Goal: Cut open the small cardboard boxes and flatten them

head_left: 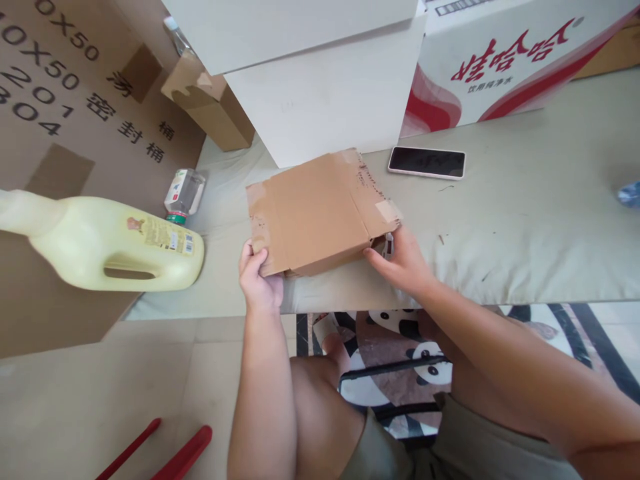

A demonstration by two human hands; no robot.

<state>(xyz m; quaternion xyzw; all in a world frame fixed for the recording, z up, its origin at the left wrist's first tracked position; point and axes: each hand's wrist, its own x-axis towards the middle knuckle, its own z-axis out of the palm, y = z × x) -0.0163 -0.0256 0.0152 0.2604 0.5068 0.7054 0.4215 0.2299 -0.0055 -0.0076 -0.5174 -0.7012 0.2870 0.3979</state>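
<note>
Table [525,220] with a pale grey-green cloth, wrinkled towards the front; tiled floor [150,367] below, with a panda-patterned mat [430,367] by the person's legs.

Item, principal: one flattish brown cardboard box [315,213], at the middle of the table near its front edge, tilted, end flaps spread left and right, tape at both ends. Something pale shows in the gap at its right end, too little to identify.

Left hand [263,277]: closed on the left flap at the near corner, thumb on top, fingers beneath.

Right hand [403,263]: partly curled, gripping the near right corner, thumb along the near side, fingertips at the flap.

Behind the box: one white carton [330,100]; to its right, one red-and-white carton [475,73] with Chinese lettering; before these, one phone [427,163], dark screen up.

Left side: one large printed brown carton [115,143]; one small brown carton [220,113]; one clear bottle [185,193], green cap; one pale yellow jug [85,233] with a moulded handle.
</note>
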